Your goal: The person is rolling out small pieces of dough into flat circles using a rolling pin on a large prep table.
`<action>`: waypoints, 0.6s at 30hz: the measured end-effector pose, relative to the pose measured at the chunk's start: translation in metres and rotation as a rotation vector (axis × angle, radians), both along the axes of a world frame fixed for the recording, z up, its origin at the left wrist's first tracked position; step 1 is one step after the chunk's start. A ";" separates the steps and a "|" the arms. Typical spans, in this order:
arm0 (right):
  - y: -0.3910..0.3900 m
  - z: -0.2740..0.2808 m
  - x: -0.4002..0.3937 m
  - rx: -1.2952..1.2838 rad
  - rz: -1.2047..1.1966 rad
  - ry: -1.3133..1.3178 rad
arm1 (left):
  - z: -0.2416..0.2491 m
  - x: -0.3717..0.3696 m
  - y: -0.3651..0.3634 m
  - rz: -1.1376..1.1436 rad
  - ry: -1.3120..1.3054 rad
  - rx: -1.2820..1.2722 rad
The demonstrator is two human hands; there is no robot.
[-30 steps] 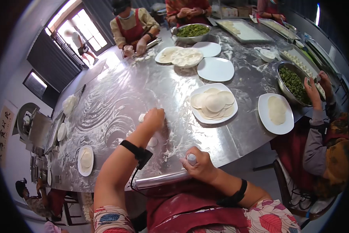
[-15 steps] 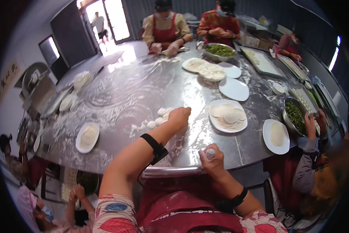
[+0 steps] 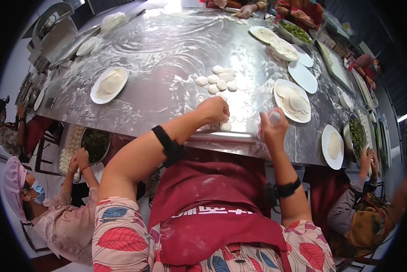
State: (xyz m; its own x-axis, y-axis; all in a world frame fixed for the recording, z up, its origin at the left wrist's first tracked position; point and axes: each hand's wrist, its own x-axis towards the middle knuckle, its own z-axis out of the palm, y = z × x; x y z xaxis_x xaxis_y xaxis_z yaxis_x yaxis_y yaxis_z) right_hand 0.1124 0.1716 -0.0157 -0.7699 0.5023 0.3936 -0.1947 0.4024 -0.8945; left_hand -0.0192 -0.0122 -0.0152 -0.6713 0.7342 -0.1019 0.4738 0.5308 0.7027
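My left hand (image 3: 214, 110) is curled closed low over the near edge of the floured steel table, its fingertips turned down and hidden. A small dough round (image 3: 225, 126) shows just below it. Several more flattened dough pieces (image 3: 221, 85) lie in a loose cluster beyond that hand. My right hand (image 3: 274, 129) is wrapped around a rolling pin, whose pale rounded end (image 3: 274, 118) sticks up between thumb and fingers. Right beside it stands a white plate (image 3: 281, 107) stacked with thin round dough wrappers (image 3: 295, 99).
Another plate of wrappers (image 3: 110, 85) is on the left, one (image 3: 332, 146) on the right. Bare white plates (image 3: 303, 77) and bowls of chopped greens (image 3: 295, 32) stand farther right. Co-workers sit at left (image 3: 60, 195) and right (image 3: 364, 208); others work across the table.
My view has tilted down toward the table edge. My left hand has come back from beside the dough cluster to the near edge; my right hand still grips the rolling pin.
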 end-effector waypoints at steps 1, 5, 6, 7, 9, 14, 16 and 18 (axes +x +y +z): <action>0.010 -0.011 -0.023 0.090 -0.035 0.041 | 0.002 0.001 0.003 -0.015 0.003 -0.015; 0.019 -0.017 -0.051 0.153 -0.024 0.028 | 0.009 0.006 0.012 -0.062 0.042 -0.045; 0.015 -0.013 -0.042 0.105 -0.046 0.009 | 0.010 0.004 0.013 -0.060 0.057 -0.063; 0.007 -0.007 -0.023 0.061 -0.062 -0.011 | 0.000 0.001 0.013 -0.021 0.185 -0.033; -0.002 -0.004 0.002 -0.010 -0.073 -0.025 | -0.003 0.002 0.003 0.061 0.108 0.040; 0.009 -0.021 -0.026 0.132 -0.149 0.070 | 0.010 0.034 0.008 0.075 0.165 -0.128; 0.017 -0.022 -0.050 0.235 -0.129 0.049 | 0.008 0.032 0.021 0.083 0.207 -0.171; 0.019 -0.021 -0.049 0.209 -0.141 0.026 | 0.010 0.023 0.023 0.008 0.203 -0.128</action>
